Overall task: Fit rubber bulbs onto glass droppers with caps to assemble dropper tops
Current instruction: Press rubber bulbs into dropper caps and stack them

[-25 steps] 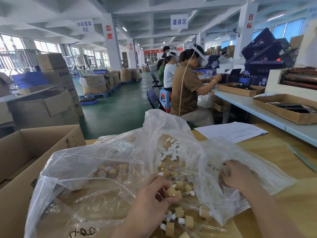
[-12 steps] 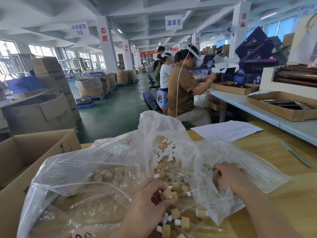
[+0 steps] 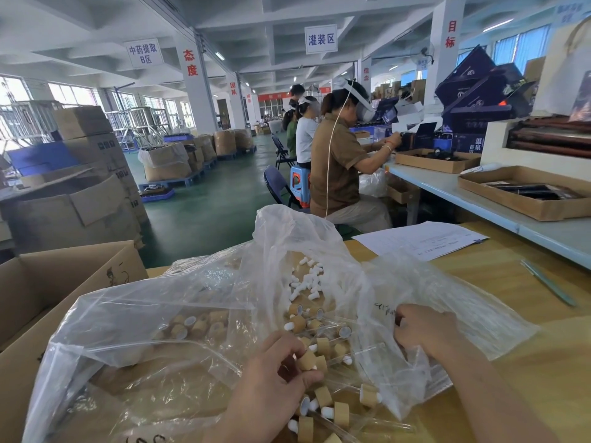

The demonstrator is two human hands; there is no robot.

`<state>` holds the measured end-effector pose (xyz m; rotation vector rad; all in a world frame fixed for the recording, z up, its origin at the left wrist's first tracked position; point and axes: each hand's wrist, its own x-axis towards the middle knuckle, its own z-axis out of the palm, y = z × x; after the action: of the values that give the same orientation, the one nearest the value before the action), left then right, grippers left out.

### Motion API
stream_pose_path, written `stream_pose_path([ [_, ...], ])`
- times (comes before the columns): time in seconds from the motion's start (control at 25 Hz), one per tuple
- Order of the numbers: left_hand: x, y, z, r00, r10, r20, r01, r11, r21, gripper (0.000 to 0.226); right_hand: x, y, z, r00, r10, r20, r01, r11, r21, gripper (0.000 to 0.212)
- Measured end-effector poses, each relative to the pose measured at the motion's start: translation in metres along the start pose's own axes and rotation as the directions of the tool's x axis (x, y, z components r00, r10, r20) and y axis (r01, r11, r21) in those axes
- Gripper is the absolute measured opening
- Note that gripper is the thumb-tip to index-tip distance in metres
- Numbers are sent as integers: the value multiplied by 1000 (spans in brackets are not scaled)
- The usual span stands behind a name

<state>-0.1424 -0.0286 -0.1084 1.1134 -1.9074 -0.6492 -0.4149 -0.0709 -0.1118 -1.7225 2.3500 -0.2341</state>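
Between the clear plastic bags [image 3: 160, 334] lies a pile of tan caps on glass droppers [image 3: 323, 346], some with white rubber bulbs fitted. Farther back sits a heap of loose white bulbs [image 3: 305, 282]. More tan caps [image 3: 198, 324] show through the left bag. My left hand [image 3: 271, 385] pinches a tan cap [image 3: 306, 359] at the near side of the pile. My right hand [image 3: 422, 330] is curled at the edge of the right bag, its fingertips hidden in the plastic; what it holds cannot be seen.
An open cardboard box [image 3: 41, 282] stands at the left table edge. A sheet of paper [image 3: 419, 241] and a green pen [image 3: 547, 281] lie on the wooden table at the right. Seated workers [image 3: 339, 167] fill the neighbouring bench ahead.
The view has tilted slightly. My left hand keeps its pinch on the tan cap. My right hand has drawn a little left toward the bag's edge.
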Motion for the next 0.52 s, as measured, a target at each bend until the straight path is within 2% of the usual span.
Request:
stream_pose_path([
  [0.04, 0, 0, 0, 1000, -2, 2, 2, 1000, -1, 34, -2, -1, -2, 1000, -10, 6, 10, 998, 64, 23],
  [0.12, 0, -2, 1, 1000, -7, 1, 7, 1000, -3, 34, -3, -2, -7, 1000, -18, -24, 25, 946, 322, 21],
  [0.2, -1, -2, 1, 1000, -10, -2, 10, 1000, -4, 33, -8, -1, -16, 983, 88, -161, 29, 793, 608, 21],
  [0.28, 0, -2, 2, 1000, -2, -10, 2, 1000, 0, 33, -14, 2, -23, 896, 277, -348, 101, 636, 765, 22],
  [0.4, 0, -4, 2, 999, 39, -19, -39, 999, 4, 34, -26, 0, -34, 715, 481, -507, 316, 424, 849, 12],
  [0.44, 0, -4, 2, 998, 52, -18, -52, 999, 8, 35, -30, -4, -36, 681, 504, -532, 372, 388, 843, 13],
  [0.52, 0, -4, 1, 998, 59, -21, -59, 998, 16, 38, -38, -17, -37, 673, 469, -572, 458, 342, 820, 18],
])
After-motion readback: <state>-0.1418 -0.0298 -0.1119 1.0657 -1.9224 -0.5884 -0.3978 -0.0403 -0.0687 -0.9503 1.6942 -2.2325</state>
